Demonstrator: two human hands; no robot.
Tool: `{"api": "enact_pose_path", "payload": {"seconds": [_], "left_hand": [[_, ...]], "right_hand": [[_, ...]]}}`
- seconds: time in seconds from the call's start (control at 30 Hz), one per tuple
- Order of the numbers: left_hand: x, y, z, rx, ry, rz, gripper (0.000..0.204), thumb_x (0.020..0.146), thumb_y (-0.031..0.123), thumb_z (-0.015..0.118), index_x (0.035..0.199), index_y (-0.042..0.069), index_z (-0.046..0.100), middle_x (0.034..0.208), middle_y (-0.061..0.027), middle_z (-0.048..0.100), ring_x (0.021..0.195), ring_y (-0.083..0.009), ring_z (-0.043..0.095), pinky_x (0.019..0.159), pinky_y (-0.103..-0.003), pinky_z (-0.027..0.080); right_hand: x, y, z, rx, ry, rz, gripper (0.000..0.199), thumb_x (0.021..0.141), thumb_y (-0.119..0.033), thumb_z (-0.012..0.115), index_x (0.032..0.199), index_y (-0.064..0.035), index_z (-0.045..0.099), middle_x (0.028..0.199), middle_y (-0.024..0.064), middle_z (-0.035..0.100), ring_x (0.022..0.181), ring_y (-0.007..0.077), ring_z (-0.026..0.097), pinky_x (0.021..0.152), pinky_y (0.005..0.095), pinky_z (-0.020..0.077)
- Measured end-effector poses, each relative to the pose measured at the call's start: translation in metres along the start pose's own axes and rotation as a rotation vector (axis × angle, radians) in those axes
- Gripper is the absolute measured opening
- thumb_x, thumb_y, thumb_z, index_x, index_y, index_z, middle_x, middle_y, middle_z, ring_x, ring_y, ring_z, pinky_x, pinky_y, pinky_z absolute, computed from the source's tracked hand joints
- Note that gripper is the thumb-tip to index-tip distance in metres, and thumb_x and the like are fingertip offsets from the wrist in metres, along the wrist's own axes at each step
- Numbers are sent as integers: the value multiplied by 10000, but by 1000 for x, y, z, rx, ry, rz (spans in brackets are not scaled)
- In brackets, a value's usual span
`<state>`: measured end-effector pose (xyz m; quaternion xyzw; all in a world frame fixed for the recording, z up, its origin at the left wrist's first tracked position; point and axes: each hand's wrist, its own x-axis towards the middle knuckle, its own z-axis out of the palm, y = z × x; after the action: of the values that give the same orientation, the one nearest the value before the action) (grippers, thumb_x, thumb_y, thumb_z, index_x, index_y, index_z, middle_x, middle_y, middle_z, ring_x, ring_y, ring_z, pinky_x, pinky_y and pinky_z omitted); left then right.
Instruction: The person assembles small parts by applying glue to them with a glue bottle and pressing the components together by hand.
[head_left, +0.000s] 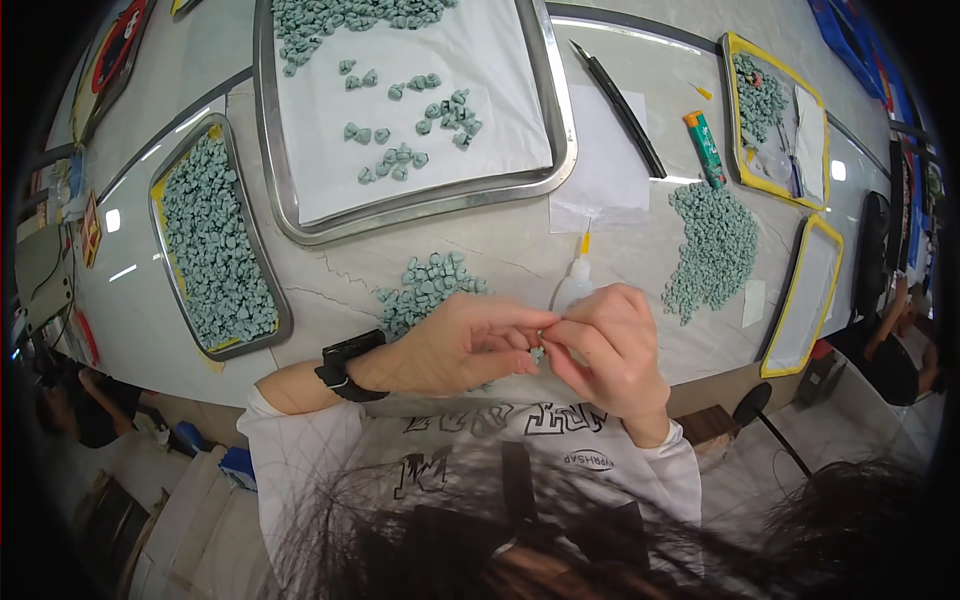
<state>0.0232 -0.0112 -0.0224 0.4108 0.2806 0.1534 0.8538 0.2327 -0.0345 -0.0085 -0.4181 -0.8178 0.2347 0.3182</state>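
Head view: we are seeing the left hand (455, 345) and right hand (610, 350) meeting at the worktop's (500, 250) near edge, fingers of both pinching one small green piece (537, 352) together, just beside a glue bottle (573, 285) and a loose green pile (430, 290).

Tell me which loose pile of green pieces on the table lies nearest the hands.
The small pile just beyond the left hand, partly hidden by it. The larger pile lies farther off, up and right of the right hand.
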Motion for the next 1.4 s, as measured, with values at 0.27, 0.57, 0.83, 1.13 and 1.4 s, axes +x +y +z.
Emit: {"api": "enact_pose_path", "payload": {"seconds": [0.27,0.57,0.83,1.13,1.4], "left_hand": [[-4,12,0,-110,16,-65,463,862,-38,613,1303,-29,473,1074,-100,623,919,-75,604,781,-195,500],[-5,9,-1,-71,-10,-52,496,867,-30,611,1335,-9,448,1053,-93,634,918,-89,613,807,-212,505],[-6,13,-2,-71,-22,-42,549,878,17,620,1383,34,406,1015,-57,628,845,-54,581,769,-198,482],[-6,15,-4,-78,-86,-63,634,868,10,633,1424,50,332,995,-76,635,812,-66,604,736,-201,495],[-5,15,-1,-290,98,31,399,877,-40,578,1262,-29,473,1069,-127,607,905,-136,630,766,-240,514]], "right_hand": [[3,5,4,132,86,-16,243,598,-17,717,799,-59,588,736,39,552,649,219,544,605,336,406],[2,4,9,-52,158,-77,220,635,-33,712,807,-61,579,730,40,549,628,213,538,565,329,406],[1,6,15,-57,230,-56,238,625,-33,718,825,-55,591,760,48,551,628,219,539,562,325,416],[0,1,8,-43,192,19,266,633,20,720,863,-43,603,786,64,579,675,229,553,661,361,444],[-6,-6,8,517,173,246,168,710,18,667,839,-36,574,803,79,580,728,200,556,703,337,455]]}}
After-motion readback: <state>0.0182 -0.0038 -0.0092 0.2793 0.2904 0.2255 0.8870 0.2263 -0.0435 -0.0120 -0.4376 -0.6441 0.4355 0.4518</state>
